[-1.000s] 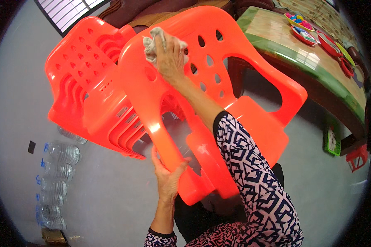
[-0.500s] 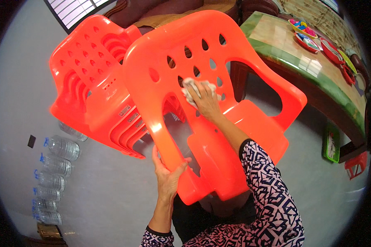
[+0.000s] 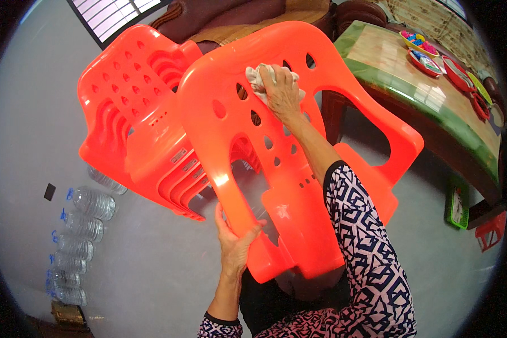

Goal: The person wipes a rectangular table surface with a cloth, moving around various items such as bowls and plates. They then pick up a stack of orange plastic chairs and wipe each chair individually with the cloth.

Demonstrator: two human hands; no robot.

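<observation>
A red-orange plastic armchair (image 3: 304, 225) stands tilted in front of me, its backrest pierced with drop-shaped holes. My left hand (image 3: 235, 239) grips the chair's left arm near its front end, thumb on top and fingers around the outer side. A crumpled whitish cloth (image 3: 258, 79) is pressed flat to the upper part of the backrest under my right hand (image 3: 283, 96), whose fingers bend over it. The cloth and hand cover some of the holes.
At the left, a stack of matching plastic chairs (image 3: 135, 129) stands close to this chair. Several clear water bottles (image 3: 76, 248) line the floor beyond. A green-edged stone-topped table (image 3: 400, 73) with colourful baskets (image 3: 459, 73) is at right. Behind is a brown sofa (image 3: 225, 19).
My right hand has slid the cloth up the backrest, from its middle toward the top. The left hand keeps its hold on the chair arm. The whole view has shifted slightly.
</observation>
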